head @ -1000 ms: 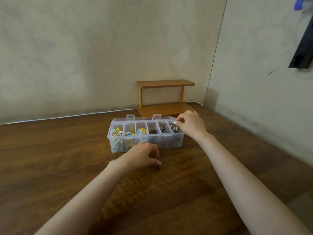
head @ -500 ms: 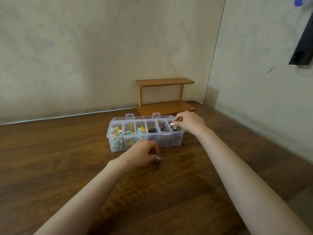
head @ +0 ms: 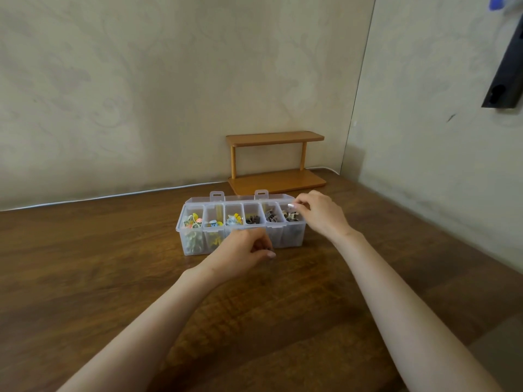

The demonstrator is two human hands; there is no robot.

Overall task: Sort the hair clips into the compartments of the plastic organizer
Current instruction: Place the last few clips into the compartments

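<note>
L hand [head: 240, 251], R hand [head: 321, 215]: glossy nails [head: 271, 254]

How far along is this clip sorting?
Nearly done, I'd guess. All six compartments of the organizer hold clips: colourful clips left, dark clips right. The right hand is over the end compartment; the left hand is curled just in front. No loose clips show; what the hands hold is hidden.

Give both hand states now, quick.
Left hand: curled in front of organizer; holding anything, cannot tell.
Right hand: curled over its right end; cannot tell either.
</note>
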